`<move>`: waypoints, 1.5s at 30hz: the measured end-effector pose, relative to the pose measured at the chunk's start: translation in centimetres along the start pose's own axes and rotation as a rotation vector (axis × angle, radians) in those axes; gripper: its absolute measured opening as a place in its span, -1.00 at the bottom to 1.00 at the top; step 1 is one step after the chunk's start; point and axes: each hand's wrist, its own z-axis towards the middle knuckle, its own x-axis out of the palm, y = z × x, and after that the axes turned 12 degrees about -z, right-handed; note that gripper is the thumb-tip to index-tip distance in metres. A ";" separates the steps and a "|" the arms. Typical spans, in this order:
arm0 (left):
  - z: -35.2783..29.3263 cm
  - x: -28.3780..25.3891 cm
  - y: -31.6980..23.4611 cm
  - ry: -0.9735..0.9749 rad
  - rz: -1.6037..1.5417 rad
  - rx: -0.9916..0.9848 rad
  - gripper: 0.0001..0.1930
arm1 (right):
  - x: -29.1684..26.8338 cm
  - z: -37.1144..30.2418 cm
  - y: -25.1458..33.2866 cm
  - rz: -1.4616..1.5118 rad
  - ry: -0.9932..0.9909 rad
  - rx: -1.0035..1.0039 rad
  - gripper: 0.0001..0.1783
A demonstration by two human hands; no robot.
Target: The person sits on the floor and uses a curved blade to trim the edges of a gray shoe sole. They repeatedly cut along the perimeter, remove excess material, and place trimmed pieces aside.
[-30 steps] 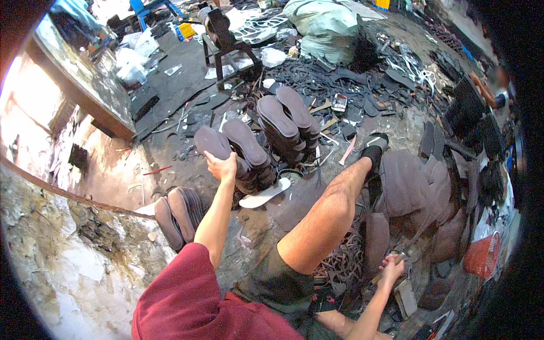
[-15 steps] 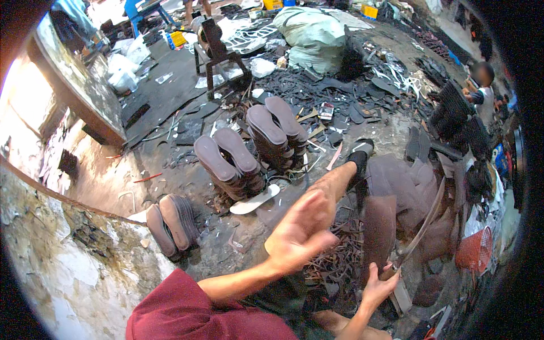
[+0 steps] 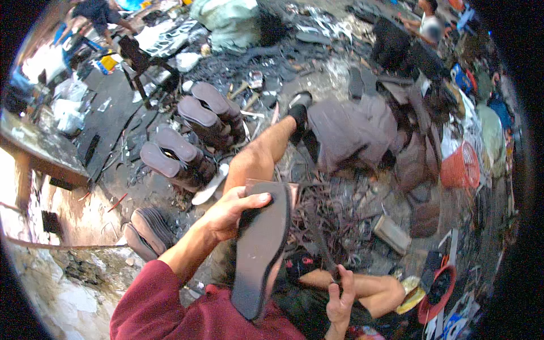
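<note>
My left hand (image 3: 226, 214) grips a dark grey shoe sole (image 3: 258, 249) near its top end, thumb flat on the face. A thin brownish sheet (image 3: 293, 195) sticks out past the sole's upper edge and right side. At the lower right, my right hand (image 3: 340, 300) is closed around the handle end of a long, slightly curved knife (image 3: 324, 241). Its dark blade points away from me, over a heap of dark cut strips (image 3: 317, 215), apart from the sole. The handle is mostly hidden by my fingers.
Stacks of soles (image 3: 170, 156) stand beyond my bent leg, with another pair (image 3: 148, 229) by the peeling wall. Dark sheets (image 3: 354, 133) lie ahead right. A red basket (image 3: 460, 165), a pale block (image 3: 392, 234) and a metal stand (image 3: 139, 65) are around. Two people are farther off.
My left hand, empty before, now holds the sole in front of me. My right hand still has the knife, and the dark piece beside it is gone from there. The view has shifted right.
</note>
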 end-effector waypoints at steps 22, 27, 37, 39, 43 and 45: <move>0.3 -1.8 0.0 -0.033 0.202 -0.146 -0.73 | 0.8 14.1 8.4 -0.115 0.264 -0.352 -0.60; 0.0 -2.6 -0.4 0.012 0.074 -0.044 -0.67 | 0.4 15.7 9.9 -0.174 0.303 -0.417 -0.56; 0.5 -2.7 -2.3 0.042 0.278 -0.142 -0.62 | 0.3 16.8 8.4 -0.182 0.340 -0.521 -0.57; 0.7 -2.8 -2.6 0.060 0.429 -0.177 -0.60 | -1.2 18.6 9.9 -0.268 0.443 -0.543 -0.55; 0.9 -2.3 -2.7 0.115 0.606 -0.200 -0.58 | -2.7 20.8 11.5 -0.249 0.617 -0.530 -0.53; 0.9 -1.6 -2.5 0.092 0.620 -0.230 -0.57 | -2.8 21.9 12.5 -0.262 0.701 -0.526 -0.54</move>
